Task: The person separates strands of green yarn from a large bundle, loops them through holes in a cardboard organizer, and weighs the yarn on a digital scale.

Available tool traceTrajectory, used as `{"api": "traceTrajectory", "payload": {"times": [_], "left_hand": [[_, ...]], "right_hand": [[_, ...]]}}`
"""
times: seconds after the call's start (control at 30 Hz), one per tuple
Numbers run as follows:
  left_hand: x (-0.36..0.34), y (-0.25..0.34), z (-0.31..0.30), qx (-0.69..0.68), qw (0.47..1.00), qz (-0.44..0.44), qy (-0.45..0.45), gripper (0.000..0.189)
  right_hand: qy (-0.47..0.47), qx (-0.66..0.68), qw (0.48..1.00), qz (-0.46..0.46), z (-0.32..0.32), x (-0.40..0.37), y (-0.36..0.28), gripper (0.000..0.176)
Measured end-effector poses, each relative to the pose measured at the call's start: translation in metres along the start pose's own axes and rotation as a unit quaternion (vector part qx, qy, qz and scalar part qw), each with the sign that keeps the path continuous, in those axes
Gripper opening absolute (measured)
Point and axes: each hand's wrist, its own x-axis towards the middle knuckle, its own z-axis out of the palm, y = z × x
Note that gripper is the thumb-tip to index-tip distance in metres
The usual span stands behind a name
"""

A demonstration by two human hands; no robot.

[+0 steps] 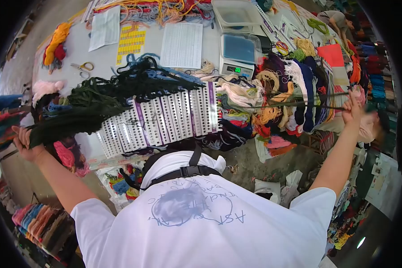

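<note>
At the far left, my left hand point(27, 144) is closed round the end of a thick dark green yarn bundle point(69, 125). The bundle lies over the left end of the perforated white cards point(165, 116). My right hand point(353, 106), stretched far to the right, grips thin dark strands point(299, 105) that run level above the mixed yarn heap. More dark green yarn point(147, 80) is spread over the table behind the cards, with blue yarn beside it. Whether the thin strands join the green bundle cannot be seen.
A digital scale point(237, 67) with a blue tray stands at the back centre, near a clear plastic tub point(236, 13). Scissors point(84, 68) and printed sheets point(182, 44) lie behind the yarn. Two other people point(337, 22) point(373, 127) are at the right.
</note>
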Motion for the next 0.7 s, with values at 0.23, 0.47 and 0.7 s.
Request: {"api": "traceTrajectory", "payload": {"times": [0.23, 0.47, 0.7], "left_hand": [[-0.030, -0.112, 0.086, -0.042, 0.983, -0.098, -0.147, 0.043], [-0.067, -0.193, 0.067, 0.057, 0.975, -0.216, 0.007, 0.024], [-0.115, -0.240, 0.034, 0.019, 0.960, -0.231, 0.156, 0.026]], "right_hand": [[-0.097, -0.098, 0.985, -0.106, 0.114, 0.015, -0.065, 0.026], [-0.123, -0.084, 0.961, -0.234, 0.192, 0.019, -0.127, 0.027], [-0.215, -0.278, 0.883, -0.312, 0.232, 0.115, -0.016, 0.023]]}}
